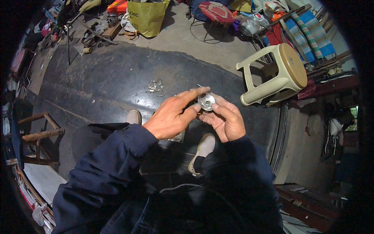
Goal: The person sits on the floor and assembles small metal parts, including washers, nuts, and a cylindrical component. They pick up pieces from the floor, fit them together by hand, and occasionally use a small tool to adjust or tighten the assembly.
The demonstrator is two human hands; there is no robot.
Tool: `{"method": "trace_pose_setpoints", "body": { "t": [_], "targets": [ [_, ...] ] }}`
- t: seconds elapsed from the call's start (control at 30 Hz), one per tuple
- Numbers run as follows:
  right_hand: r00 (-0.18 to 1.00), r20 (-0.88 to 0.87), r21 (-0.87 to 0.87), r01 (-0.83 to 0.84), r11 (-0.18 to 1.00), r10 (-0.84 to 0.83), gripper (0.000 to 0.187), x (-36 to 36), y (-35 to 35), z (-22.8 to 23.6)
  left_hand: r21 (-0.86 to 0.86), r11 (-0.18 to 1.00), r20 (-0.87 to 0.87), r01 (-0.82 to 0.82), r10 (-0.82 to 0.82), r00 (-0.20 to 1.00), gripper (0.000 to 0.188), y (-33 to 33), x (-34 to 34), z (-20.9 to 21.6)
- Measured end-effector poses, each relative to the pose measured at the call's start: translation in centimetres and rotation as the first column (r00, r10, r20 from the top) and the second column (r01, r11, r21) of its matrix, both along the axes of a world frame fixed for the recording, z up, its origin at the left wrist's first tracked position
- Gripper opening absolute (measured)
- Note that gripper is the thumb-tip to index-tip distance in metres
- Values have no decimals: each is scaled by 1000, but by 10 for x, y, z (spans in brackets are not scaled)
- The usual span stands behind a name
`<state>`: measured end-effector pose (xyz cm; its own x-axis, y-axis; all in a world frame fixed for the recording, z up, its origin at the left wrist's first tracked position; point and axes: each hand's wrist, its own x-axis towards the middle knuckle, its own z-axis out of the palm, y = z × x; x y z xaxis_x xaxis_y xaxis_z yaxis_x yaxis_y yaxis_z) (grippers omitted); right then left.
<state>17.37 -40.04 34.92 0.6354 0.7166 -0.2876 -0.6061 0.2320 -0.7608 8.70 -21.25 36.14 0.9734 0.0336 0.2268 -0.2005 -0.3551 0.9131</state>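
Both my hands meet around a small round shiny metal disc (207,102) with a recess in its middle. My left hand (175,111) curls over its left side, thumb at the lower rim and fingers along the top. From the right, my right hand (225,121) pinches the rim with the thumb in front; some of its fingers are hidden behind the disc. A thin metal end sticks out above the left fingertips. On the dark mat beyond my left hand lies a small pile of metal parts (156,86).
A cream plastic stool (269,76) lies on its side at the right. Far off stand a yellow bag (147,17) and a red round-topped seat (216,11). A wooden frame (42,132) is at the left. My shoes (204,150) rest on the black mat (97,74).
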Motion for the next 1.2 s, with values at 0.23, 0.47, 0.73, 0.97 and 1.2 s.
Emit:
{"method": "trace_pose_setpoints", "body": {
  "t": [0.23, 0.47, 0.73, 0.97, 1.2],
  "targets": [
    [992, 106, -84, 69, 994, -60, 41, -1, 2, 9, -149, 979, -102, -139, 124, 987, 28, 3, -1, -6],
    [979, 194, -189, 91, 978, -53, 40, -1, 3, 8, -387, 908, -343, -163, 23, 939, 17, 5, -3, -6],
    [917, 400, -312, 120, 942, 16, 38, -6, 6, 4, -303, 936, -278, -180, 94, 956, 18, 4, 1, -7],
    [927, 363, -306, 22, 952, 95, 35, -8, 7, 3, -270, 951, -294, -152, 69, 953, 16, 3, 0, -12],
    [917, 382, -274, -9, 962, 117, 34, -7, 6, -1, -190, 973, -358, -132, 57, 932, 21, 3, -1, -9]
  ]
}}
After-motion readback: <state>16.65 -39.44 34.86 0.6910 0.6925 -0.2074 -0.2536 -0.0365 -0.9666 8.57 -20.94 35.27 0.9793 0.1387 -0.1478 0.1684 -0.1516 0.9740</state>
